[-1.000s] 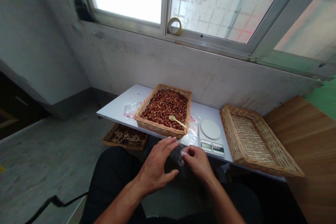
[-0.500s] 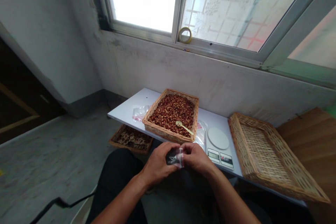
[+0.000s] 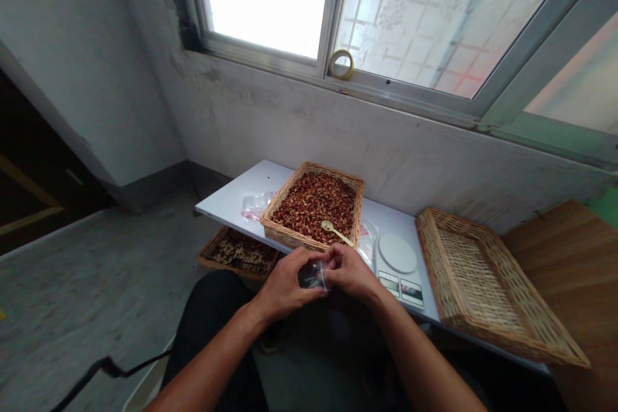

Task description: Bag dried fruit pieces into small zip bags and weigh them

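Observation:
My left hand (image 3: 284, 286) and my right hand (image 3: 351, 273) meet in front of me above my lap, and both pinch a small clear plastic bag (image 3: 313, 275) between fingers and thumbs. Just beyond them a wicker basket (image 3: 290, 238) full of reddish-brown dried pieces stands on the white table (image 3: 232, 196). A small yellow spoon (image 3: 335, 230) lies in that basket near its front right corner. To the right of the basket stands a white kitchen scale (image 3: 398, 261).
An empty wicker tray (image 3: 477, 283) lies at the table's right end. Clear bags lie left (image 3: 255, 205) and right (image 3: 367, 241) of the full basket. Another basket (image 3: 239, 251) stands on the floor under the table. A tape roll (image 3: 340, 65) sits on the window sill.
My left hand, open beside the bag a second ago, has closed on it. Both hands with the bag have risen a little toward the basket.

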Demonstrator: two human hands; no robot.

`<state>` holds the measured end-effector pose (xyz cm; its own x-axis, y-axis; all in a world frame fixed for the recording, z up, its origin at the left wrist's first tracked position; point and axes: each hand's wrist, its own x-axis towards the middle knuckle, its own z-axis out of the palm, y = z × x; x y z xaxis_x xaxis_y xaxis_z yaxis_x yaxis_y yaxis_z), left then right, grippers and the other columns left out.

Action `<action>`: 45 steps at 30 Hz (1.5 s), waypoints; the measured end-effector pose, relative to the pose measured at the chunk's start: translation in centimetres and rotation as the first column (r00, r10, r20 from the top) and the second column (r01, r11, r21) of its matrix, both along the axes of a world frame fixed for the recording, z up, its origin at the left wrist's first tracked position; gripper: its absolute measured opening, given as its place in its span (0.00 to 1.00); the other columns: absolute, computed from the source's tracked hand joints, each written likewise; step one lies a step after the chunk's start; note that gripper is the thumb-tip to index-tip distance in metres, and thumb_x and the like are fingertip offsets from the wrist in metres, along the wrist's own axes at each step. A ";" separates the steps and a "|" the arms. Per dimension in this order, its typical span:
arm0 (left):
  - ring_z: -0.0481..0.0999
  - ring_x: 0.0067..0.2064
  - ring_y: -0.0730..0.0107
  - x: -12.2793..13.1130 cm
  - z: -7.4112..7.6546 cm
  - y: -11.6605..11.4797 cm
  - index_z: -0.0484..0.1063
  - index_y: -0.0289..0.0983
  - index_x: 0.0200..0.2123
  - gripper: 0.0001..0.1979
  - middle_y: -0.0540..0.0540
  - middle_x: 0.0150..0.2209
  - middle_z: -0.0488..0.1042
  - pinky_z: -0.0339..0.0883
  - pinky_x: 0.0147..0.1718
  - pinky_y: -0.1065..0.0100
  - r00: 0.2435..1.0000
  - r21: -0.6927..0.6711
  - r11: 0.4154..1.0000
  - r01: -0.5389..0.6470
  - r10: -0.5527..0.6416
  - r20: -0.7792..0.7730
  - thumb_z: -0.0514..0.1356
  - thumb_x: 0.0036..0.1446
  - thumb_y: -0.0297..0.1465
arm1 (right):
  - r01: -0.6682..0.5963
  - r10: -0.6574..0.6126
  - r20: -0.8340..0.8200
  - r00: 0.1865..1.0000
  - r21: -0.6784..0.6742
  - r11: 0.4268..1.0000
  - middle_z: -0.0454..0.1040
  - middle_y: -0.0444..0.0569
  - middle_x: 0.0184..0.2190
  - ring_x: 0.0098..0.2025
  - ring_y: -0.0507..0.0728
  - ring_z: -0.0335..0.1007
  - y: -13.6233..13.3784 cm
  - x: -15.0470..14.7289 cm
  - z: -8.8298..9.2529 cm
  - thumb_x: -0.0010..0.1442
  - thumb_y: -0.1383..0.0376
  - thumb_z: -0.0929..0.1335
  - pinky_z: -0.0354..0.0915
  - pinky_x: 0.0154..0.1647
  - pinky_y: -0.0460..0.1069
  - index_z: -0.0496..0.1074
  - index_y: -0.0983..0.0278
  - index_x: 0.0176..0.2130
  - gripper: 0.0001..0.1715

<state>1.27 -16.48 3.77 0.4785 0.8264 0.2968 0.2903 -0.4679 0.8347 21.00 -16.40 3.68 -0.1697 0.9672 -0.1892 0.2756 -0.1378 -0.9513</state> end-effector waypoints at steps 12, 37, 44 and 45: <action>0.78 0.47 0.61 0.4 -2.2 -1.4 0.74 0.39 0.51 0.22 0.43 0.47 0.77 0.72 0.47 0.62 0.975 -0.154 0.976 -0.154 0.175 0.140 0.69 0.53 0.37 | 0.011 0.017 -0.171 0.985 0.163 0.987 0.78 0.45 0.29 0.31 0.54 0.73 -2.5 -0.8 0.2 0.57 0.56 0.71 0.69 0.35 0.47 0.77 0.64 0.37 0.13; 0.78 0.50 0.59 -1.5 -2.0 -0.4 0.77 0.40 0.51 0.27 0.45 0.49 0.79 0.69 0.51 0.63 0.998 -0.178 0.983 0.051 -0.045 0.038 0.73 0.46 0.38 | -0.365 0.355 0.091 0.930 0.138 0.921 0.81 0.44 0.38 0.41 0.56 0.75 -2.6 0.3 1.4 0.60 0.66 0.69 0.66 0.44 0.47 0.82 0.63 0.40 0.12; 0.79 0.47 0.60 -1.3 -2.8 -1.0 0.77 0.39 0.50 0.25 0.45 0.46 0.81 0.71 0.48 0.64 0.993 -0.313 0.950 0.004 0.033 0.114 0.72 0.50 0.42 | -0.352 0.328 0.140 0.934 0.210 0.912 0.80 0.47 0.43 0.46 0.58 0.76 -3.1 0.7 1.5 0.62 0.63 0.71 0.68 0.49 0.50 0.82 0.60 0.44 0.12; 0.80 0.47 0.60 -1.3 -3.0 -1.1 0.77 0.39 0.50 0.25 0.45 0.46 0.81 0.71 0.48 0.64 0.991 -0.316 0.949 -0.010 0.051 0.123 0.72 0.50 0.42 | -0.320 0.292 0.149 0.945 0.237 0.917 0.80 0.48 0.43 0.46 0.58 0.76 -3.3 0.7 1.4 0.61 0.63 0.71 0.68 0.49 0.50 0.82 0.60 0.44 0.11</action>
